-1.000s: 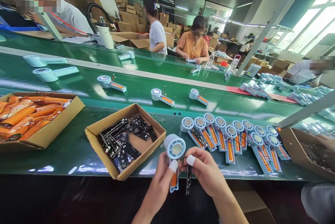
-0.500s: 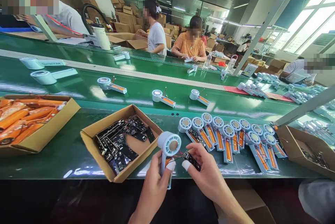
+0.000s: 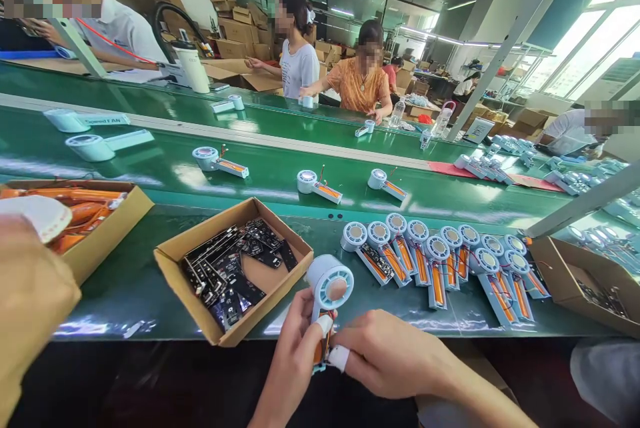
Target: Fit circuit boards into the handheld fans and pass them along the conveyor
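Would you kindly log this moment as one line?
Left hand: holds fan | right hand: at its lower end | nearby: carton holding circuit boards

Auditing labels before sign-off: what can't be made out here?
In the head view:
- Blue fan: lower part partly covered by the left hand and right hand.
- What the right hand pinches, if anything: hidden by that hand.
- Box of orange cells: cut off by left edge, partly covered by a co-worker's hand, itself blurred.
- Loose circuit boards: markings too small.

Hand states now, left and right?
Left hand: closed, holding a light-blue handheld fan.
Right hand: at the fan's lower end; whether it grips anything cannot be told.
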Motion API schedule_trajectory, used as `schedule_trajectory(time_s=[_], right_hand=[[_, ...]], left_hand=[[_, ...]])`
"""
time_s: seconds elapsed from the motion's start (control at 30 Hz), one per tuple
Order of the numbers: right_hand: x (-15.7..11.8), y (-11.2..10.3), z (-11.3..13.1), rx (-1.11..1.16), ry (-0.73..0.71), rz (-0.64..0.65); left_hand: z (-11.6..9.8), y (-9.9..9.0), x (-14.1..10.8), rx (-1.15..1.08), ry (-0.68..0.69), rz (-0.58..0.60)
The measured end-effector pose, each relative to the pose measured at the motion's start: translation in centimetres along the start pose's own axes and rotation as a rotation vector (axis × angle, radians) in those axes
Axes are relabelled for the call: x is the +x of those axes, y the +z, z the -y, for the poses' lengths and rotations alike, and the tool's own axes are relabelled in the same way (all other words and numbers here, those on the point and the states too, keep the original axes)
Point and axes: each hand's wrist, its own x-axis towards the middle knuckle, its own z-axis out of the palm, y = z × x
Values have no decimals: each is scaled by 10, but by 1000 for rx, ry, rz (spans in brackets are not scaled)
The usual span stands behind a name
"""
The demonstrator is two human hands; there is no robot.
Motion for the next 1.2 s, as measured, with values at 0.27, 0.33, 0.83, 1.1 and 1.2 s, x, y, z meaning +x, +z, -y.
schedule_trajectory(time_s=[0.27, 0.33, 0.83, 1.1, 1.2], right_hand=[[4, 16, 0, 714, 135, -72], [5, 19, 1, 769, 200, -103], [3, 41, -18, 1058, 241, -104], [3, 61, -15, 1107, 257, -325], [2, 66, -14, 1130, 260, -349]], left_hand=[[-7, 4, -2, -88, -73, 76], [-7, 5, -2, -85, -93, 101], [1, -3, 1, -180, -175, 165], [18, -3, -7, -65, -16, 161], [23, -4, -8, 46, -5, 143]])
